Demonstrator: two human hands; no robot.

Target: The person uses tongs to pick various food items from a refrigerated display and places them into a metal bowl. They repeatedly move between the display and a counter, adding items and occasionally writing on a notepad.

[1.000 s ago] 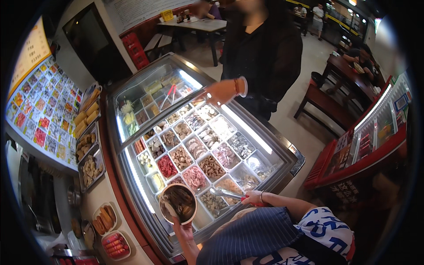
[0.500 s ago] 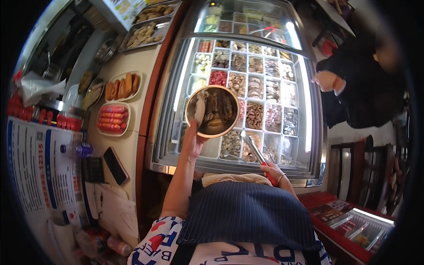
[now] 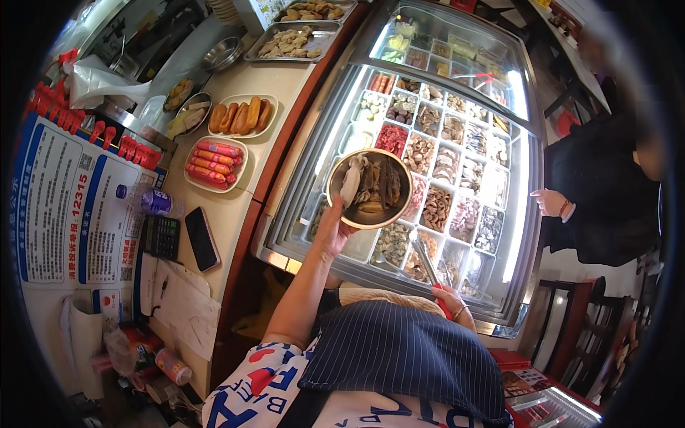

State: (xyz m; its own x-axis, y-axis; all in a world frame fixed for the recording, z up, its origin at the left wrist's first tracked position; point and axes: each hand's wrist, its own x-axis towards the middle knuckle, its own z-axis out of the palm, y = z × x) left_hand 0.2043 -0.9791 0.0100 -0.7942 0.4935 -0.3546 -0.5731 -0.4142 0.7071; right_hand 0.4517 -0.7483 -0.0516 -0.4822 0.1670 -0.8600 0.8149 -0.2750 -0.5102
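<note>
My left hand (image 3: 333, 230) grips a round metal bowl (image 3: 397, 213) by its near left rim. Dark strips and a pale piece of food (image 3: 369, 184) lie inside it. The bowl is above a lit display case (image 3: 282, 230) filled with white trays of sliced meats, mushrooms and other foods. Lower right, my right hand (image 3: 449, 299) is closed round the red handle of metal tongs (image 3: 426, 262). Their tips point up and left, over the nearest trays, and nothing shows between them. What lies under the bowl is hidden.
On the left counter are a plate of brown sausages (image 3: 245, 116), a plate of red-wrapped sausages (image 3: 215, 165), a phone (image 3: 203, 239), a calculator (image 3: 163, 237) and a metal tray of fried food (image 3: 294, 43). A person in black (image 3: 596, 192) stands beyond the case's right side, one hand extended.
The whole view has turned, so the case now leans and sits farther right. Both my hands keep hold of the bowl and tongs. The person's hand has moved closer to the case's edge.
</note>
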